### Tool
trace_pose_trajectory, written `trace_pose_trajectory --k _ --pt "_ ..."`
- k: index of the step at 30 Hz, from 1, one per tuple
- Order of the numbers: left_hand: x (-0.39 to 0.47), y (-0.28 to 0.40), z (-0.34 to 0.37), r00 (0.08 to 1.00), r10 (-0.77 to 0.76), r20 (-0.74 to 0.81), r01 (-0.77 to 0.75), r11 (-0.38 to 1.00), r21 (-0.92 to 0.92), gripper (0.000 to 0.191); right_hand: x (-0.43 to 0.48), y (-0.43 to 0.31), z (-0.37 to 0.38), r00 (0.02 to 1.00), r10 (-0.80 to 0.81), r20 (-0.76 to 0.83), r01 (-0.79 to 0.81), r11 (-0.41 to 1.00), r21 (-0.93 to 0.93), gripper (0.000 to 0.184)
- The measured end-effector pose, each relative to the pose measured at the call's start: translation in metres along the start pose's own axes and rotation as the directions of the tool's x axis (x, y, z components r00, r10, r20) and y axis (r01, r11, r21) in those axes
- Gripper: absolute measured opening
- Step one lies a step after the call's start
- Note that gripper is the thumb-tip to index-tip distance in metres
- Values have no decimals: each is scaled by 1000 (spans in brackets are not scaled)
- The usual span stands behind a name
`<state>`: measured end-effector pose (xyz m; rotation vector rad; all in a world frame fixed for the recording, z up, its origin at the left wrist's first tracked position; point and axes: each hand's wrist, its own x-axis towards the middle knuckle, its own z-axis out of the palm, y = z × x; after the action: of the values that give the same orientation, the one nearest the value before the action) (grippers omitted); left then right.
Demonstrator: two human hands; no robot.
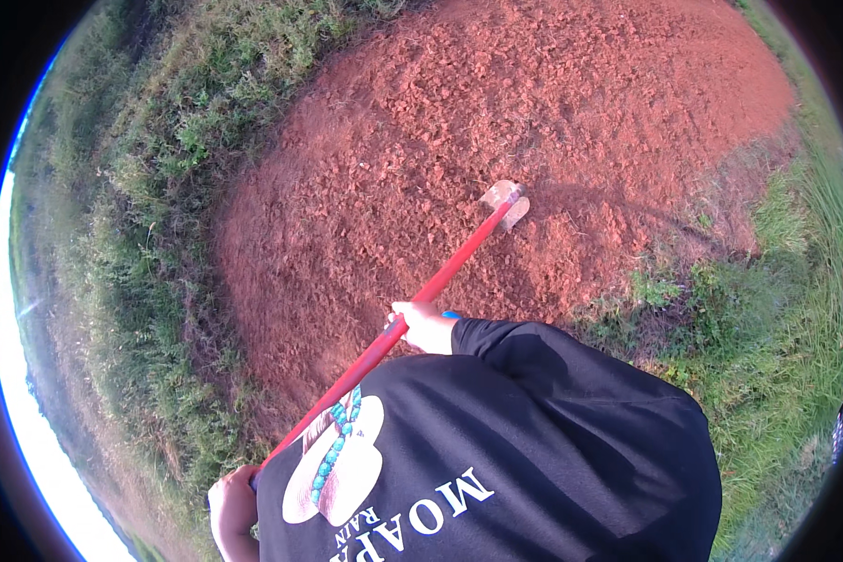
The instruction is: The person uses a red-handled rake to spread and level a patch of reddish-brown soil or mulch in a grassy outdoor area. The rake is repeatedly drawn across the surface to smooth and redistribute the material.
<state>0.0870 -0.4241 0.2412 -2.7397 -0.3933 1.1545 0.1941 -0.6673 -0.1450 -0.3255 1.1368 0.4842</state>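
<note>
A hoe with a red handle (456,263) runs slantwise across the view, from the lower left up to its dirt-smeared metal blade (504,199) on loose reddish soil (428,175). My right hand (421,326) grips the handle about midway, with a bit of blue at the wrist. Near the handle's rear end, at the lower left beside my dark printed shirt (534,435), is my left hand (234,485), closed around it. The shirt hides part of that end. Soil covers the lower edge of the blade in part.
Green weeds and shrubs (161,267) border the soil on the left. Taller grass (759,365) and low leafy plants (657,288) grow on the right. Dirt clods lie all over the soil, and a shadow stretches right from the blade.
</note>
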Motion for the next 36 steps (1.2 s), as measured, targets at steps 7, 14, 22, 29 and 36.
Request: trace_pose_trajectory --k 7,14,22,29,36 --pt "25 -7 36 998 60 26 -54 979 -198 38 0 -9 -11 992 -99 -80 90 990 -107 17" --pt "119 57 59 980 137 146 -125 988 -88 39 -14 -125 -29 906 -410 -99 419 903 93 16" --pt "60 10 18 975 206 85 -170 935 -312 36 2 -38 -33 969 -203 -142 219 969 110 15" --pt "26 -65 30 981 190 -44 -195 944 -265 36 -19 23 -32 997 58 50 -59 998 23 11" --pt "77 -32 108 929 356 -105 -350 745 -567 37 -44 -41 -78 931 -354 -91 358 933 29 15"
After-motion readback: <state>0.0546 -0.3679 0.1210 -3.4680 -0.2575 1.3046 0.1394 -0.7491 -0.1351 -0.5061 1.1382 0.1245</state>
